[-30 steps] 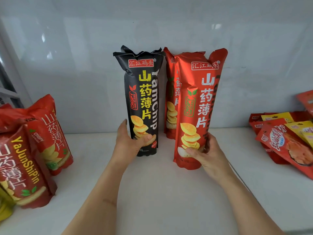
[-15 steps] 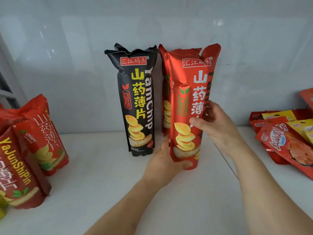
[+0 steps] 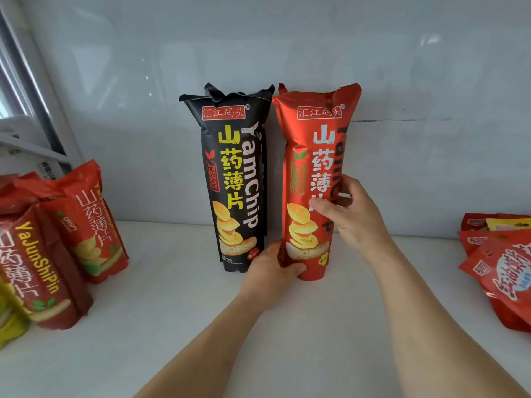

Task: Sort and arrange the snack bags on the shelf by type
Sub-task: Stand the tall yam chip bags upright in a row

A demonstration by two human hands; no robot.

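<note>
A tall black yam-chip bag [image 3: 234,179] stands upright against the back wall of the white shelf [image 3: 172,326]. Right beside it stands a tall red yam-chip bag [image 3: 310,156], touching the black one. My left hand [image 3: 273,271] grips the red bag at its bottom left corner, thumb across the front. My right hand [image 3: 347,214] holds the red bag's right side at mid-height, fingers curled round onto the front. Another red bag behind it is hidden except for a sliver at the top.
Several red yam-chip bags [image 3: 86,225] lean together at the left, with a yellow one [image 3: 8,326] at the edge. Flat red and yellow snack pouches [image 3: 500,268] lie piled at the right. A window frame [image 3: 26,96] rises at the far left.
My left hand left the black bag and took the red bag's base. My right hand rose to mid-height. The red bag moved back, upright beside the black one.
</note>
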